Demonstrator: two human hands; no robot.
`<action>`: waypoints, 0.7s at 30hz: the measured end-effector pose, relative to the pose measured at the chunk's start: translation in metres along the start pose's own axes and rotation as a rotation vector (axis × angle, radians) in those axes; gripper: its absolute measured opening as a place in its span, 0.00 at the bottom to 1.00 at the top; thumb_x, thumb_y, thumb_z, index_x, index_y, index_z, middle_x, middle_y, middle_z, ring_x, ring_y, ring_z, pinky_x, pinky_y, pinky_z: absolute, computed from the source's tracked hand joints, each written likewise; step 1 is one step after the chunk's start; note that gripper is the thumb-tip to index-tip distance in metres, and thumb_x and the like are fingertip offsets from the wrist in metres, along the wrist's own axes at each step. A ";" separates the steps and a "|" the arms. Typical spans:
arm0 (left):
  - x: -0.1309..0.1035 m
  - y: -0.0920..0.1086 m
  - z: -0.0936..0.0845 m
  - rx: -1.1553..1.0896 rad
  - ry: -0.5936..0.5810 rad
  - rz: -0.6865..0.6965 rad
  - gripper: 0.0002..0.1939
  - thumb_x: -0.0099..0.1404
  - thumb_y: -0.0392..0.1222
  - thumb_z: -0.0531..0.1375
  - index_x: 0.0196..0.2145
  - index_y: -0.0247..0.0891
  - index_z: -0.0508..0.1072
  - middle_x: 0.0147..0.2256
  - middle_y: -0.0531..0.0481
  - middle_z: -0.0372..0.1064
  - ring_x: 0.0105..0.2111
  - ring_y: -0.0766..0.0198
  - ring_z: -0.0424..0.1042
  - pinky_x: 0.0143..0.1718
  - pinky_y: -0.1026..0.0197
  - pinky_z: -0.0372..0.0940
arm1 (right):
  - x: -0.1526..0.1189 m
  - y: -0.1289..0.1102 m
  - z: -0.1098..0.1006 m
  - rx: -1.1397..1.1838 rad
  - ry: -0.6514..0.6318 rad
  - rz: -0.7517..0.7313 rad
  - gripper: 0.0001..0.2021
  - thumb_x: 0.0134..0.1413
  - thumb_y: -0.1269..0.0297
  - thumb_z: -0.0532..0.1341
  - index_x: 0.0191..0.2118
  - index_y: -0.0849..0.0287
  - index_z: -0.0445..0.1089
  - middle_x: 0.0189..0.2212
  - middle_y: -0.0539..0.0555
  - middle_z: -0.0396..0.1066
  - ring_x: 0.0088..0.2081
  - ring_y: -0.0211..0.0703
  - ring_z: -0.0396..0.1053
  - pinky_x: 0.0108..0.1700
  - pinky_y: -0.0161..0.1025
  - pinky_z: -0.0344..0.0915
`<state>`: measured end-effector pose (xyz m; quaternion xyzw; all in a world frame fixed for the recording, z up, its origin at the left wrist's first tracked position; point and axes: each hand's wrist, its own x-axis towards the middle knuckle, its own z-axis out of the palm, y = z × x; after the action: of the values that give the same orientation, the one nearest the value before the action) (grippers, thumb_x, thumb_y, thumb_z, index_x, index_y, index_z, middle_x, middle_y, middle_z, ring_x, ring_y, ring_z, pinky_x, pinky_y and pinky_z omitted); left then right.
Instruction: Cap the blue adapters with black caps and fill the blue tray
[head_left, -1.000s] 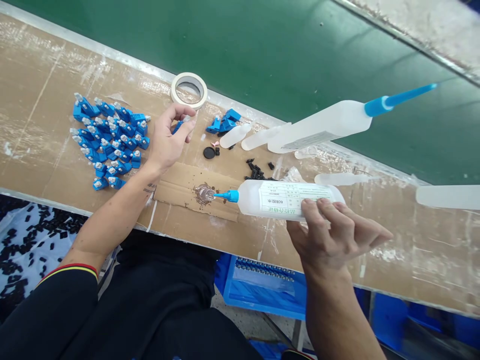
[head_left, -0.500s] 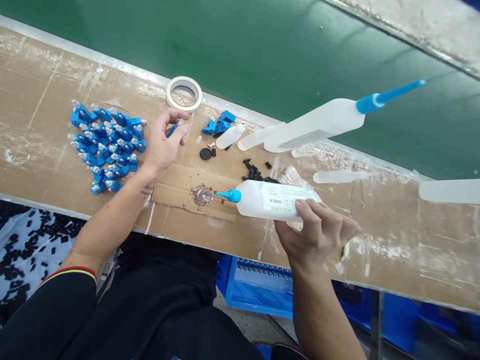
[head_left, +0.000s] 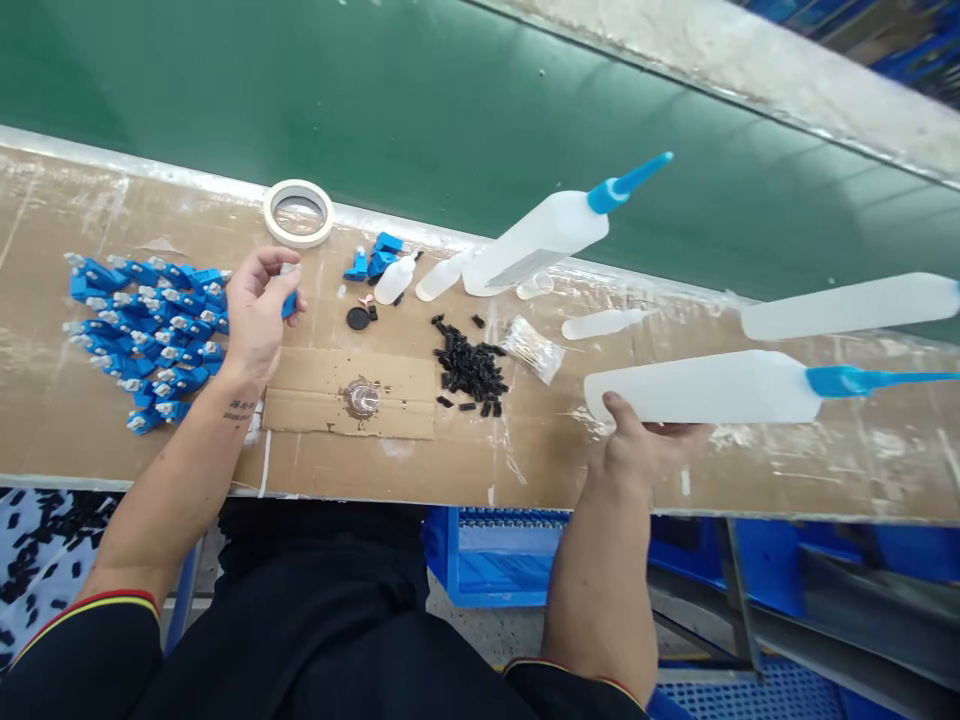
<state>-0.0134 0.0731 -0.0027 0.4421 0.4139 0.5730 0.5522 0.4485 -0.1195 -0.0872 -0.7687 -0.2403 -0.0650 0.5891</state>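
My right hand (head_left: 637, 435) is closed around the lower part of a white plastic squeeze bottle (head_left: 705, 388), whose blue nozzle (head_left: 851, 380) points right. Between the fingers of my left hand (head_left: 259, 305) is a small blue plastic part (head_left: 289, 300), mostly covered by the fingers. Left of that hand, many similar blue parts with whitish tips (head_left: 150, 325) stand grouped on the bench. A piece of cardboard (head_left: 300, 400) lies between my arms, with a small puddle of clear liquid (head_left: 363, 398) on it. Beside the cardboard is a pile of small black pieces (head_left: 471, 365).
A roll of masking tape (head_left: 298, 240) lies near the back edge. Another large bottle (head_left: 536, 240), smaller bottles (head_left: 396, 280), a black cap (head_left: 358, 318) and a bag of cotton swabs (head_left: 532, 345) line the bench. A blue crate (head_left: 502, 575) is below the front edge.
My right hand has carried the bottle away from the puddle to the right and turned it, so its nozzle faces right rather than left. My left hand still holds the blue part. The view has shifted.
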 end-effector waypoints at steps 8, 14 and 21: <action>-0.001 0.005 0.004 0.004 0.031 -0.048 0.06 0.59 0.35 0.64 0.33 0.46 0.74 0.29 0.54 0.65 0.22 0.71 0.66 0.17 0.66 0.55 | 0.027 0.029 0.002 -0.116 0.034 0.118 0.44 0.12 0.60 0.80 0.40 0.50 0.54 0.45 0.65 0.71 0.45 0.61 0.75 0.43 0.54 0.75; -0.006 0.013 0.008 -0.058 -0.025 -0.084 0.07 0.57 0.35 0.63 0.35 0.44 0.74 0.30 0.54 0.65 0.23 0.71 0.67 0.18 0.67 0.57 | -0.071 -0.026 -0.024 -0.241 0.115 -0.084 0.23 0.47 0.58 0.73 0.46 0.55 0.64 0.45 0.66 0.70 0.40 0.52 0.71 0.39 0.49 0.71; -0.013 0.017 0.017 -0.063 -0.173 -0.125 0.16 0.51 0.34 0.62 0.39 0.42 0.71 0.31 0.54 0.67 0.23 0.70 0.68 0.19 0.67 0.59 | -0.143 -0.119 0.019 -0.273 -0.835 -0.823 0.08 0.65 0.69 0.62 0.47 0.54 0.76 0.40 0.55 0.79 0.42 0.48 0.72 0.47 0.47 0.70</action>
<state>-0.0014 0.0589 0.0175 0.4455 0.3732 0.5097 0.6344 0.2668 -0.1213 -0.0431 -0.6418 -0.7187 -0.0106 0.2672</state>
